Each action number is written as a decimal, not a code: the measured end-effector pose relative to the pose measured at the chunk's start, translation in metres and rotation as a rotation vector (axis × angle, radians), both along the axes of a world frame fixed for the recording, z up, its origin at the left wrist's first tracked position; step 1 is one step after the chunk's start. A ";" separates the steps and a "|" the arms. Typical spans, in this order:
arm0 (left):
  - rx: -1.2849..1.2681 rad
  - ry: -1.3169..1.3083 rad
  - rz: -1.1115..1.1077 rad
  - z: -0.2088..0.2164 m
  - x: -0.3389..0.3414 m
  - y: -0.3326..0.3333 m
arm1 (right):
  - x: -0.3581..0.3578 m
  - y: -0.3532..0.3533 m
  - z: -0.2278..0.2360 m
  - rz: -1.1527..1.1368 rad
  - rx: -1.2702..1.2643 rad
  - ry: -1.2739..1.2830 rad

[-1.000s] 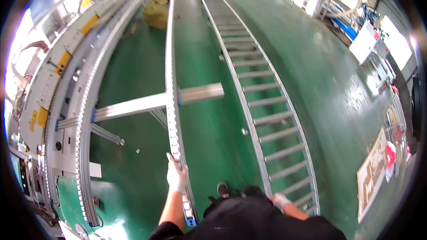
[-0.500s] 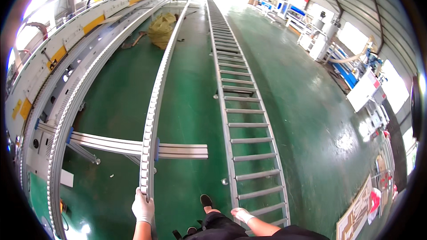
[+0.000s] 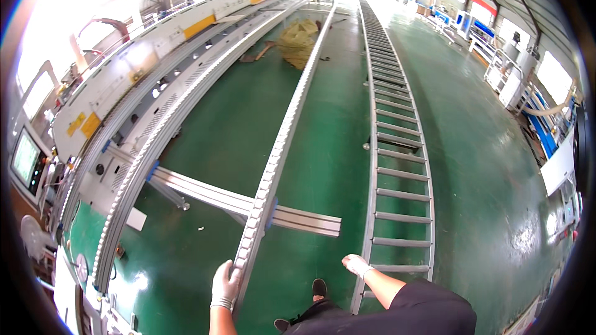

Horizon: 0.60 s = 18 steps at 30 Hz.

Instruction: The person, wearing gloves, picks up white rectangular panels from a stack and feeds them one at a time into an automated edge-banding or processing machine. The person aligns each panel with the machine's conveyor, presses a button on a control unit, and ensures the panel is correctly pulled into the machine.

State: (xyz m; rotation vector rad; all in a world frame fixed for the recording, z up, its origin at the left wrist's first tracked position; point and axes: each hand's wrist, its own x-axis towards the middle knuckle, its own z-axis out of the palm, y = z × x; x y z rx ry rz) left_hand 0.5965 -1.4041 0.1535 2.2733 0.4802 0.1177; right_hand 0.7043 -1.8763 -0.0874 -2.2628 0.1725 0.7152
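Note:
My left hand (image 3: 226, 283), in a white glove, is at the near part of a narrow rail (image 3: 274, 164) topped with a row of small white rollers. Its thumb and fingers are apart and appear to lie against the rail's left side. My right hand (image 3: 357, 265), also gloved, hovers at the left edge of a long grey roller conveyor (image 3: 401, 217) built like a ladder. The fingers are loosely curled, with nothing visible in them. Whether this hand touches the conveyor's side bar I cannot tell.
A silver crossbeam (image 3: 307, 220) passes under the roller rail and juts toward the conveyor. A long white machine (image 3: 155, 62) with yellow panels runs along the left, a screen (image 3: 28, 158) near its end. A yellowish sack (image 3: 297, 43) lies on the green floor farther off.
My view has swung left, bringing the screen into sight. My left hand has loosened from around the rail and sits along its side. My right hand has come off the conveyor's side bar toward the left.

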 end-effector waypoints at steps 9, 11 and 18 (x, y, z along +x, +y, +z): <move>0.038 -0.899 0.098 0.290 -0.187 0.085 | -0.063 0.258 0.149 0.528 0.404 -0.777; 0.118 -0.988 -0.056 0.335 -0.245 0.100 | -0.105 0.323 0.174 0.681 0.408 -0.878; -0.314 -0.672 -0.272 0.398 -0.388 0.205 | -0.265 0.458 0.224 1.128 0.202 -0.930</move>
